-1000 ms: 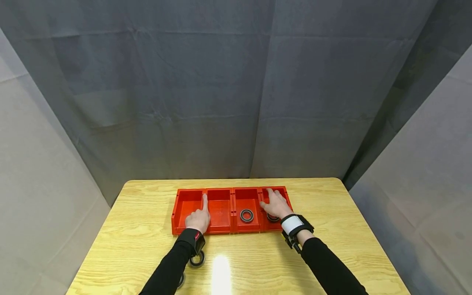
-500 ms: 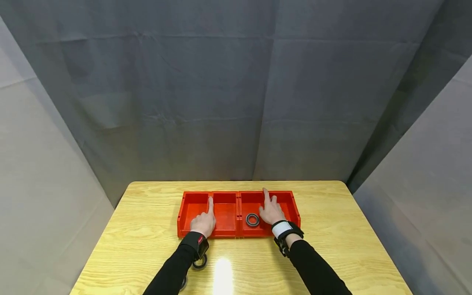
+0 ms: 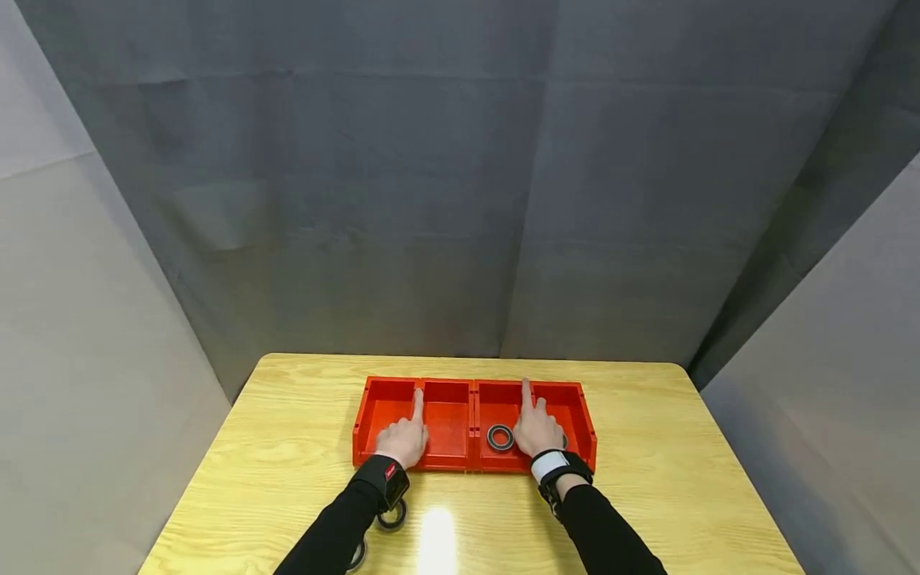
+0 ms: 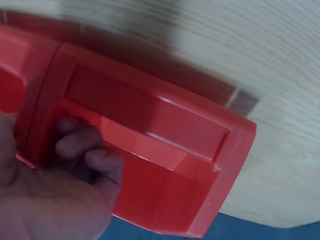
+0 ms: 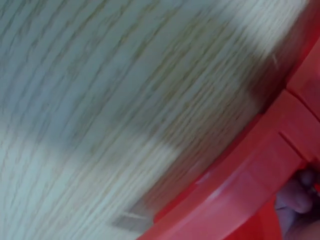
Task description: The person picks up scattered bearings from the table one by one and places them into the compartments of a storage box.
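A row of joined red plastic bins (image 3: 449, 430) lies across the table. My left hand (image 3: 402, 439) grips the walls between the two leftmost bins, its index finger straight along the top. In the left wrist view, its other fingers (image 4: 82, 142) curl down inside the end bin (image 4: 155, 185). Likewise, my right hand (image 3: 539, 427) straddles the walls between the two rightmost bins, index finger extended; the right wrist view shows only bent fingers (image 5: 295, 197) behind the red rim (image 5: 240, 185). A ball bearing (image 3: 500, 438) lies in the third bin. Another bearing (image 3: 565, 442) peeks out beside my right hand, mostly hidden.
Two more bearings, one ring (image 3: 391, 515) and another ring (image 3: 357, 555), lie on the wooden table (image 3: 287, 431) partly under my left forearm. A grey curtain (image 3: 359, 200) hangs behind the table, with pale panels (image 3: 93, 319) at both sides.
My right hand has shifted left from over the rightmost bin to the walls between the last two bins. The left hand keeps its place at the left walls. The whole view has drifted slightly.
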`<control>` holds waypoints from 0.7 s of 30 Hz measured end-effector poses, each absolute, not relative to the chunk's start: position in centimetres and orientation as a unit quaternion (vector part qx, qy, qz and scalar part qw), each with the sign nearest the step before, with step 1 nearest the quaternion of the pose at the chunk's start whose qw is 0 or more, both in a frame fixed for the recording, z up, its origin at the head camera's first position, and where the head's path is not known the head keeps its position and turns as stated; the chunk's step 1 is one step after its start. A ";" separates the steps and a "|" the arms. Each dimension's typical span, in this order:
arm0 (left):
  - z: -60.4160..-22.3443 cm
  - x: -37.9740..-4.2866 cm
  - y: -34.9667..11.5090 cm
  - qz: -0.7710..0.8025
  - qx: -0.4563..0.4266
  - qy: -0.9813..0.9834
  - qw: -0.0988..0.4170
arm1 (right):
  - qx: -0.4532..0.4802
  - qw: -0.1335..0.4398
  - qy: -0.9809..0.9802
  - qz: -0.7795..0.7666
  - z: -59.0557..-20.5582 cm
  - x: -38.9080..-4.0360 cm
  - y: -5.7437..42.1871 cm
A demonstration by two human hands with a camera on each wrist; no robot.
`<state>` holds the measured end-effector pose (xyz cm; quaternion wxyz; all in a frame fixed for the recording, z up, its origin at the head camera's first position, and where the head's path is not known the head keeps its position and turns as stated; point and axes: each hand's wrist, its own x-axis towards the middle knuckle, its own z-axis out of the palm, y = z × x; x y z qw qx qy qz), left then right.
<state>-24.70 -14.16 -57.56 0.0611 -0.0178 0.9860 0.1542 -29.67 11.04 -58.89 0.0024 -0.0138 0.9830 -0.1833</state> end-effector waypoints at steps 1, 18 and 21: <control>-57.5 -24.7 -14.1 0.161 -0.010 0.985 0.063 | -0.009 -0.002 0.984 -0.178 -58.9 -29.6 11.3; -51.4 -22.0 -15.9 0.259 0.067 0.963 0.021 | -0.002 0.005 0.984 -0.176 -58.4 -29.4 11.6; -50.6 -21.6 -16.8 0.247 0.077 0.966 0.013 | -0.001 0.010 0.984 -0.175 -58.4 -29.4 11.4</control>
